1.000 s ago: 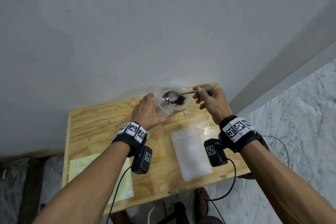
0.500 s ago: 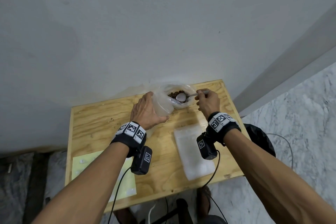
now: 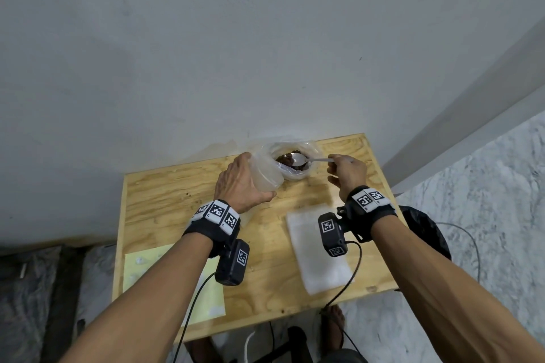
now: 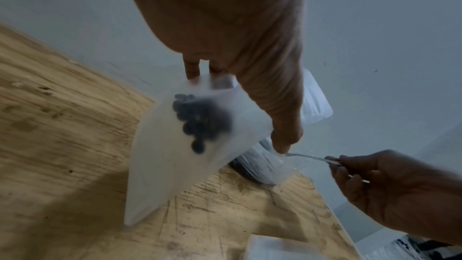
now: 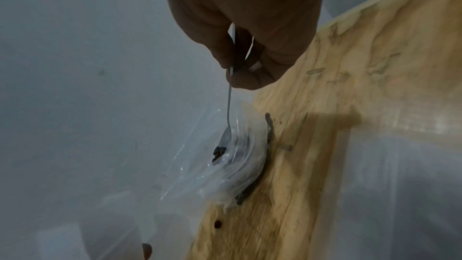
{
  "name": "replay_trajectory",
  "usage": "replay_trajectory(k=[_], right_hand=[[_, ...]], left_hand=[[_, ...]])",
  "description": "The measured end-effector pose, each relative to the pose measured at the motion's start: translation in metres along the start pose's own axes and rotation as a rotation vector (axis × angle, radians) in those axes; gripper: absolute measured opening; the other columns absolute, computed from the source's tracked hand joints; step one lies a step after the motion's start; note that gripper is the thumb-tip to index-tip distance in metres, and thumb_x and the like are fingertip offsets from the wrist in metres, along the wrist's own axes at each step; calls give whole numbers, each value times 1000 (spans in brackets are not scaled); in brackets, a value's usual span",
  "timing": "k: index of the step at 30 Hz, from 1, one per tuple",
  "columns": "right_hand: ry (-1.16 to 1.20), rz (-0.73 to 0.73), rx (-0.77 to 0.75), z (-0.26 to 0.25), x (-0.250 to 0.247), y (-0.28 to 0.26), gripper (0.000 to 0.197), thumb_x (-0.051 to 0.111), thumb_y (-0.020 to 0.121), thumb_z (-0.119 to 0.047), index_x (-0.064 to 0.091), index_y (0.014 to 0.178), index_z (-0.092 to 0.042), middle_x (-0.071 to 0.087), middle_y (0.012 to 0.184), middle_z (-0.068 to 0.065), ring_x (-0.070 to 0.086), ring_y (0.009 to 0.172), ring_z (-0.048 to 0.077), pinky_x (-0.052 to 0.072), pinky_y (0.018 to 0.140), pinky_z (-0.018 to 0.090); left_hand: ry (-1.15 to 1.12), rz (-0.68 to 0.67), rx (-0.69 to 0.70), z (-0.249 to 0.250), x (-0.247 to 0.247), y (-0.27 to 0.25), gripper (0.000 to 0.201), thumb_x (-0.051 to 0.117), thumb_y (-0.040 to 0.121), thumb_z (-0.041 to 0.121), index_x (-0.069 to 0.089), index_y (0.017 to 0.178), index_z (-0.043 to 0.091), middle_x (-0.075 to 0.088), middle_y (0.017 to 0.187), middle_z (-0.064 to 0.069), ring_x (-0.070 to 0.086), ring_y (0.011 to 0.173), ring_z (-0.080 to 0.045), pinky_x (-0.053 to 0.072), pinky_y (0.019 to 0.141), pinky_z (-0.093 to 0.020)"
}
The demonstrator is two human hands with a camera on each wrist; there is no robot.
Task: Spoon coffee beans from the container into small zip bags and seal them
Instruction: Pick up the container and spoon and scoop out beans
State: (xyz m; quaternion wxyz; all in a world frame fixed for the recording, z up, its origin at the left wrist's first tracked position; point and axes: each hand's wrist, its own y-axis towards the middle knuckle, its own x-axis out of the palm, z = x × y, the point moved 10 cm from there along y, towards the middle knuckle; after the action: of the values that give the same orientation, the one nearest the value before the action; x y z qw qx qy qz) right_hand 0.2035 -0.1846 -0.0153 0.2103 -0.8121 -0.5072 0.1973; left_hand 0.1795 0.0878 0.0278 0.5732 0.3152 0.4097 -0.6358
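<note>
My left hand grips a small frosted zip bag by its mouth at the back of the wooden table. A dark clump of coffee beans shows through the hanging zip bag. My right hand pinches the handle of a metal spoon, whose bowl lies in the clear bean container just right of the bag. In the right wrist view the spoon dips into the container among the beans.
A stack of white empty zip bags lies on the table under my right wrist. A pale yellow sheet covers the table's front left corner. The grey wall stands right behind the container. A black bag sits off the table's right edge.
The spoon, which hovered with beans near the small bag's mouth, has moved right and down into the container. My right hand dropped lower. The left hand kept holding the bag.
</note>
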Motion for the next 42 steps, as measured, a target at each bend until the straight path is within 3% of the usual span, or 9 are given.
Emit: replay_trajectory(k=[11,19,22,26,32,39,42], right_hand=[[8,-237,-203,-59,-18,-40,19,54,95,-12,70,99,-3,60,80,5,55,65,13,45,52,23],[-108,-327,-398,-77,-7,-61,16,57,95,-12,71,94,-6,63,77,2,56,67,14,46,48,23],[-97,-331,-438,-78,-7,-63,15,57,95,-11,71,95,-6,64,77,1,56,65,13,46,48,23],[-17,-244,-379,-68,-14,-51,17,57,96,-13,70,100,-3,63,80,2,55,63,12,46,46,21],[-44,-87,-208,-30,-10,-23,17,57,95,-16,69,100,-6,64,80,2,56,64,13,48,50,25],[-219,-52,-113,4,18,-13,16,57,91,-13,68,80,-15,67,84,9,58,63,16,47,48,25],[-260,-54,-103,7,23,-17,14,55,89,-11,68,84,-13,67,83,9,56,60,14,46,47,23]], left_hand=[[-10,0,19,17,-1,-1,100,84,58,56,34,134,13,50,131,-7,54,114,-29,48,91,-40],[-4,9,53,31,0,-4,93,84,61,54,37,129,12,52,124,-6,55,108,-27,41,79,-31],[-7,3,44,29,1,-5,93,84,61,54,36,130,13,51,126,-6,55,110,-27,43,81,-32],[-22,7,17,24,0,-8,99,83,61,55,34,135,12,49,133,-8,52,117,-29,44,92,-38],[-38,18,0,16,-4,-14,101,83,62,55,32,138,11,47,137,-8,51,119,-29,44,94,-38],[-37,30,-10,10,-7,-23,104,84,61,55,31,140,12,46,139,-8,50,121,-28,44,95,-39],[-50,44,-9,7,-10,-27,106,84,61,56,30,141,12,45,140,-8,51,121,-28,45,96,-39]])
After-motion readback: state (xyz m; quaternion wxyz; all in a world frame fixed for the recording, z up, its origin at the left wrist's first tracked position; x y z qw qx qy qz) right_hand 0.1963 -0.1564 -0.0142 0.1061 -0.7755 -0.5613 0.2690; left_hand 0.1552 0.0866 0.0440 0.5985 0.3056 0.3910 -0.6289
